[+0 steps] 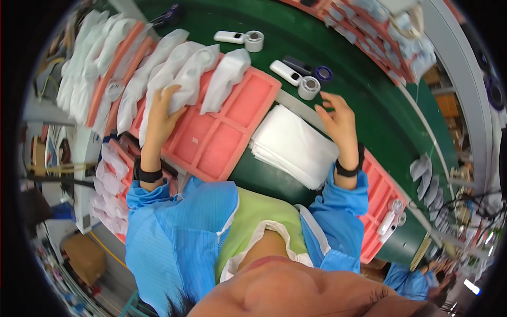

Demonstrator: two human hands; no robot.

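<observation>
Green bench, pink tray [248, 100] of white pouches [224, 79], left hand [161, 113] gripping one, right hand [338, 119] open.

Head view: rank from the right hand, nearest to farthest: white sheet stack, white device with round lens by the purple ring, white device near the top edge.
From the right hand:
1. White sheet stack, just below-left of it.
2. White device by the purple ring, up-left on the green belt.
3. White device near the top edge, farthest, upper left.

Foam tray [248, 100]: set on the conveyor belt [364, 90], left of the stacked sheets [293, 142].
Wrapped pouches [174, 74]: laid across the tray's far left end.
Handheld devices [293, 74]: lying on the belt behind the sheets.
</observation>
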